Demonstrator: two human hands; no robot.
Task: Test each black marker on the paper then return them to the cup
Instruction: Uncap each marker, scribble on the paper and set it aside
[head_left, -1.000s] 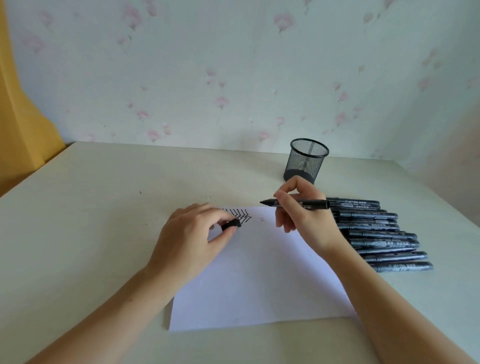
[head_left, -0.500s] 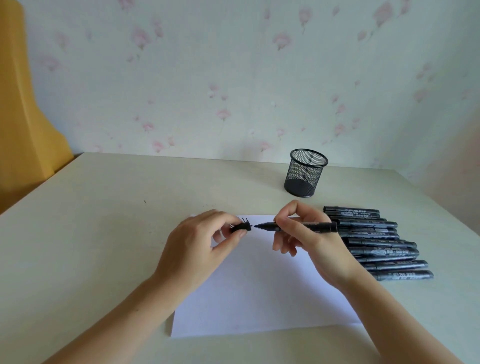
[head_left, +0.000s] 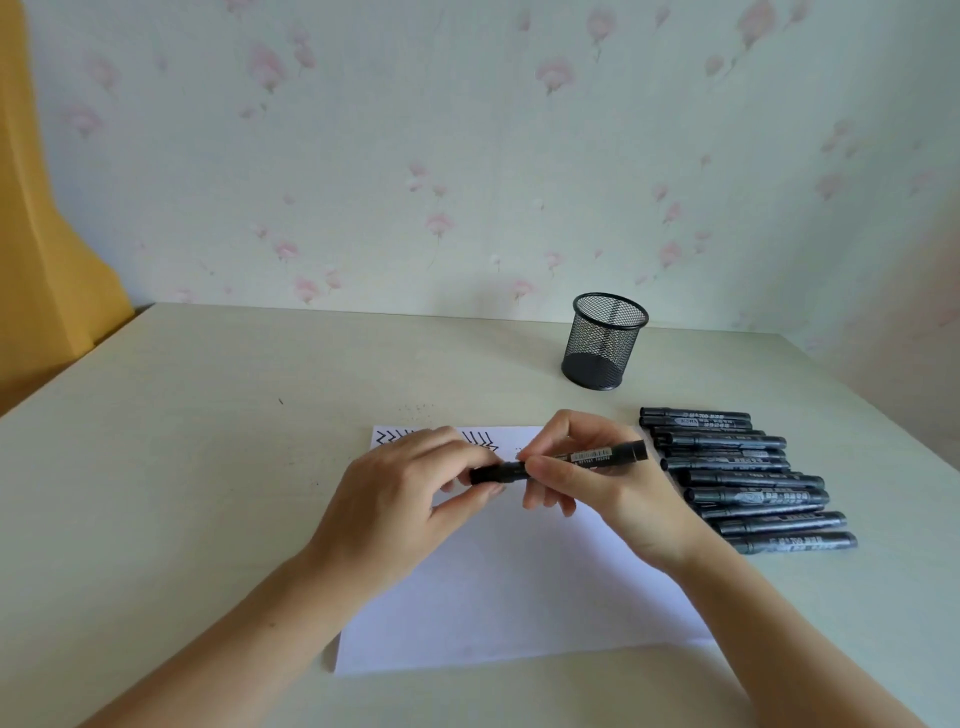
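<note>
Over the paper (head_left: 519, 582), the left hand (head_left: 410, 499) pinches the cap onto a black marker (head_left: 561, 464) gripped by the right hand (head_left: 597, 488); zigzag test strokes (head_left: 387, 438) mark the sheet, the mesh cup (head_left: 605, 340) looks empty, and the other markers (head_left: 748, 480) lie beside it on the tabletop (head_left: 182, 467)
</note>
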